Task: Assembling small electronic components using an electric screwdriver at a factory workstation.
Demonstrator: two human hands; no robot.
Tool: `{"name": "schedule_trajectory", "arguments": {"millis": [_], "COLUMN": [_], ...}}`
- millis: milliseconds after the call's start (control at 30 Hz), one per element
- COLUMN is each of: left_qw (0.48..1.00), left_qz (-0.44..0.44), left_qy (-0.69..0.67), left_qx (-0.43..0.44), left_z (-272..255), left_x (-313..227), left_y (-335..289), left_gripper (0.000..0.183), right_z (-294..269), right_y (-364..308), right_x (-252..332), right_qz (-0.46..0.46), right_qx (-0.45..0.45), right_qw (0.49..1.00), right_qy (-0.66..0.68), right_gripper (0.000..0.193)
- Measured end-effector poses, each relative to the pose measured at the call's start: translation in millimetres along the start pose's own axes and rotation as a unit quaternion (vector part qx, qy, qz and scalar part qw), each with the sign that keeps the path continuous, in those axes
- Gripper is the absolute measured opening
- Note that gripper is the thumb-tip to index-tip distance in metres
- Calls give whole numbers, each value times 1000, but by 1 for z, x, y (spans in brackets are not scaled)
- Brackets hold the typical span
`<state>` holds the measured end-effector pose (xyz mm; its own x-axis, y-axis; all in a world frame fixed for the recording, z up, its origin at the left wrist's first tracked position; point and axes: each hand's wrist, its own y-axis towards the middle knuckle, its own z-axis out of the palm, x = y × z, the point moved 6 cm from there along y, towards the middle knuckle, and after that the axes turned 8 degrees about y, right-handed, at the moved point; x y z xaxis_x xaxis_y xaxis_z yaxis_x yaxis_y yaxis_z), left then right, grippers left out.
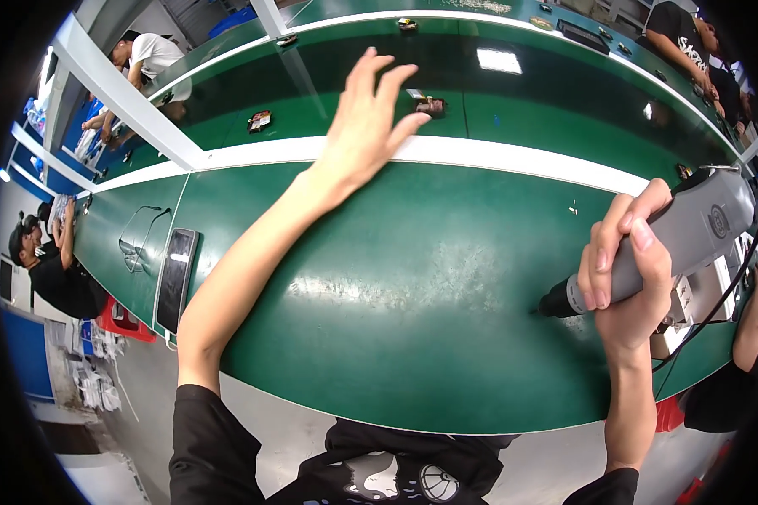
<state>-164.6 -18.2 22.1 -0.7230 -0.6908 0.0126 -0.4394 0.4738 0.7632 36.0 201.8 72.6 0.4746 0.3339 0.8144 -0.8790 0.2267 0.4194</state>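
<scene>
My left hand (358, 135) stretches over the white rail (480, 154) at the back of the green worktable (379, 337). Its fingers are spread, and nothing is in them. Just right of its fingertips, on the dark green belt (531, 122), lies a small brownish part (430, 106) with a pale tab; a gap separates them. At the right, my right hand (627, 261) is closed round a grey electric screwdriver (707, 220). The tool slants down to the left, its black nose low over the tabletop; whether the tip touches the table I cannot tell.
A dark phone (177, 282) and eyeglasses (135, 252) lie at the table's left. Another small part (259, 121) sits on the belt. White boxes (699, 299) and a black cable stand beside my right wrist. A white frame post (130, 93) rises at left. Several co-workers sit around.
</scene>
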Motion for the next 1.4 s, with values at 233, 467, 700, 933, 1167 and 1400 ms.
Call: {"name": "schedule_trajectory", "arguments": {"millis": [233, 467, 700, 933, 1167, 1400], "left_qw": [907, 888, 919, 989, 916, 873], "left_qz": [-297, -291, -211, -84, 65, 208], "left_qy": [240, 250, 229, -29, -285, -289], "left_qx": [177, 252, 243, 122, 276, 332], "left_z": [-1, 3, 7, 5, -36, -83], "left_x": [170, 171, 218, 101, -148, -210], "left_y": [-61, -57, -65, -29, -16, -59], "left_gripper": [47, 41, 40, 33, 45, 30], "right_z": [4, -16, -37, -57, -71, -66], "right_y": [-2, 1, -7, -5, -5, -3], "right_x": [5, 25, 177, 158, 151, 148], "right_qz": [28, -4, -283, -163, -168, -144], "right_qx": [19, -7, 45, 38, 0, -9], "right_qw": [998, 997, 956, 974, 972, 979], "right_qy": [45, 73, -63, -154, -165, -146], "right_gripper": [21, 19, 25, 28, 27, 28]}}
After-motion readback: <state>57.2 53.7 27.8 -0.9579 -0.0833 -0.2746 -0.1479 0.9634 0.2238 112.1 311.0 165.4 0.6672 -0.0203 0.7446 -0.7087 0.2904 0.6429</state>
